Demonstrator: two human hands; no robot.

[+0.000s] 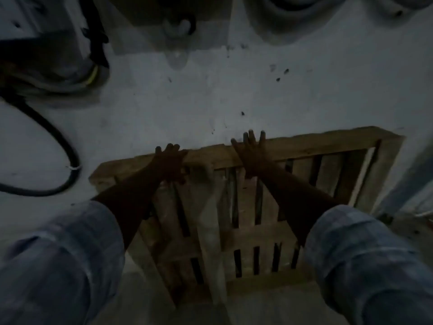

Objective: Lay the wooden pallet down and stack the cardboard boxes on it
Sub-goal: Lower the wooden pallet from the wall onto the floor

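Observation:
A slatted wooden pallet [304, 146] fills the lower middle of the dim head view, its far edge board running from left to upper right over the grey floor. My left hand [169, 164] is curled over that far edge near its left end. My right hand [250, 153] rests flat on the same edge board with fingers spread and pointing away from me. Whether the pallet lies flat or is still tilted I cannot tell. No cardboard boxes are in view. My knees in blue jeans frame the pallet at both lower corners.
A thick black cable [63, 146] loops over the floor at the left. A dark machine base with a yellow stripe [58, 57] stands at the upper left. Grey rounded shapes [293, 22] sit along the top. The concrete floor [210, 102] lies beyond the pallet.

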